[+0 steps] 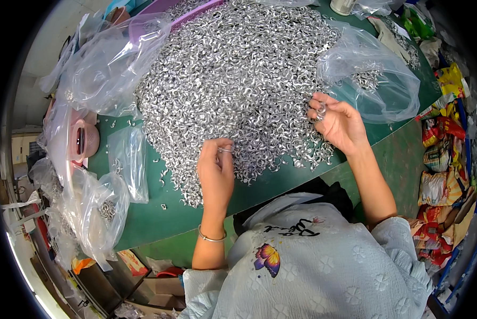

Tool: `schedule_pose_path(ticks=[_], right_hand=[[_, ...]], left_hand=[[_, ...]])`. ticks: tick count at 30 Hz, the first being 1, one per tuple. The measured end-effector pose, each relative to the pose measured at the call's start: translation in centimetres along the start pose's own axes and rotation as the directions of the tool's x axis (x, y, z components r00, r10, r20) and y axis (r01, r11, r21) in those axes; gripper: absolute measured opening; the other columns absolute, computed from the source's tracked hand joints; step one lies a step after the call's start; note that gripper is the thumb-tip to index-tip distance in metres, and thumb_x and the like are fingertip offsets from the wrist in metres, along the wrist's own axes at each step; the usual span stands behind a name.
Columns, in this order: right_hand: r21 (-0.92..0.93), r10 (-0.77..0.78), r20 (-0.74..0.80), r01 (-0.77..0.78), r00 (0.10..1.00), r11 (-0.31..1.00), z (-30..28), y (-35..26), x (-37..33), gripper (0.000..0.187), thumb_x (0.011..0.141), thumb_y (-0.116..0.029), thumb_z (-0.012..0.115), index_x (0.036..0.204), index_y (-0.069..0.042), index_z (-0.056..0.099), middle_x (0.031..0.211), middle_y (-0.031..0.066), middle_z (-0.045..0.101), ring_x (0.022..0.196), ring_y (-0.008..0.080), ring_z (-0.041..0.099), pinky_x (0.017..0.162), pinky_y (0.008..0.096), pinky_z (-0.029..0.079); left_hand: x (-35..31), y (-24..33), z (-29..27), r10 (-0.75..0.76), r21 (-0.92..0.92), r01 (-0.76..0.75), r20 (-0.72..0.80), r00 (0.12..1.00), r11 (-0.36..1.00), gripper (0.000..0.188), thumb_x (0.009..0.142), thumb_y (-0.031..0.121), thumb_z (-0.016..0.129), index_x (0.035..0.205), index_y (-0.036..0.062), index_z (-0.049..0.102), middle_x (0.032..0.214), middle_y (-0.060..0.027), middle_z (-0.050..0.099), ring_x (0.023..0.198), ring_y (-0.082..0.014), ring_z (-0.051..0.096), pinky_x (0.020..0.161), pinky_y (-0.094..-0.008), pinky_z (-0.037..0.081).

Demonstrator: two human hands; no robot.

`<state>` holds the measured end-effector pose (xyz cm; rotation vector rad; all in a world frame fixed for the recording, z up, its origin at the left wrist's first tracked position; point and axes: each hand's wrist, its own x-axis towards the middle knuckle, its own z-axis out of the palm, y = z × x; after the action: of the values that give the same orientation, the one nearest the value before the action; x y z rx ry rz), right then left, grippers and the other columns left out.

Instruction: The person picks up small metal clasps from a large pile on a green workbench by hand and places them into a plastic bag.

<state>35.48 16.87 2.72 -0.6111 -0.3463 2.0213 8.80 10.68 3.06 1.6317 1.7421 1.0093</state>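
A wide heap of small, shiny, curved metal pieces [238, 69] covers the middle of the green table. At the heap's near edge, my left hand [215, 169] is closed with its fingers curled. A silvery bit shows at those fingers; whether it is a held piece or a worn ring I cannot tell. My right hand [338, 125] is raised by the right edge of the heap, palm partly turned up. Its bent fingers hold a few curved metal pieces [321, 110].
Clear plastic bags [111, 64] lie left of the heap, and another bag [376, 80] with metal pieces lies right. A pink container [84, 139] stands at the left. Colourful packages [439, 154] line the right side. The green table's [153, 226] near edge runs before me.
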Motion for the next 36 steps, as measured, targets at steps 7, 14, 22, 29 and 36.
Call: schedule_pose_path(ticks=[7,14,22,29,36], right_hand=[[-0.811,-0.339,-0.233,0.01,0.911,0.585,0.3,0.0,0.9,0.015,0.085,-0.016,0.065,0.093,-0.003,0.065,0.051,-0.004,0.042,0.041,0.0067,0.033,0.041,0.0263,0.029],[-0.775,-0.558,0.432,-0.025,0.709,-0.631,0.4,-0.5,5.2,0.016,0.084,-0.016,0.062,0.099,-0.015,0.067,0.063,0.0109,0.059,0.057,0.027,0.059,0.052,0.0383,0.043],[-0.946,-0.683,0.306,0.13,0.663,-0.297,-0.8,-1.3,4.5,0.01,0.078,-0.015,0.068,0.085,-0.009,0.067,0.061,0.0066,0.06,0.052,0.0205,0.056,0.048,0.0348,0.041],[-0.737,-0.317,-0.204,0.068,0.926,0.672,0.7,-1.9,2.3,0.015,0.086,-0.015,0.066,0.084,-0.001,0.062,0.056,-0.0067,0.047,0.047,0.0008,0.033,0.041,0.0198,0.022],[-0.561,-0.142,-0.194,0.01,0.971,0.828,0.4,-1.5,1.7,0.013,0.088,-0.014,0.062,0.085,-0.001,0.061,0.057,-0.0066,0.043,0.044,0.0015,0.03,0.04,0.0209,0.018]], left_hand=[[0.3,0.8,-0.2,0.048,0.031,-0.049,0.027,0.998,0.998,0.011,0.084,0.0,0.061,0.093,-0.0011,0.066,0.072,-0.0002,0.054,0.059,-0.0065,0.04,0.052,-0.0215,0.033],[0.6,0.5,-0.4,-0.024,-0.114,0.036,0.107,0.994,0.993,0.012,0.085,0.002,0.06,0.094,-0.0019,0.067,0.077,-0.0037,0.061,0.058,-0.0067,0.044,0.051,-0.0214,0.034],[0.8,1.5,-0.6,-0.367,-0.658,0.546,0.406,0.837,0.519,0.013,0.089,0.003,0.055,0.092,-0.0025,0.066,0.078,-0.0036,0.062,0.058,-0.0021,0.046,0.049,-0.0173,0.035],[0.5,0.8,0.7,0.125,0.125,-0.109,-0.128,0.984,0.986,0.01,0.082,0.006,0.069,0.079,-0.0022,0.064,0.067,-0.0009,0.059,0.053,-0.0035,0.042,0.045,-0.0191,0.031],[0.4,0.3,0.4,-0.185,-0.109,0.193,0.08,0.979,0.975,0.012,0.086,0.009,0.064,0.079,0.0005,0.059,0.07,-0.0015,0.061,0.051,-0.0032,0.041,0.044,-0.0178,0.029]])
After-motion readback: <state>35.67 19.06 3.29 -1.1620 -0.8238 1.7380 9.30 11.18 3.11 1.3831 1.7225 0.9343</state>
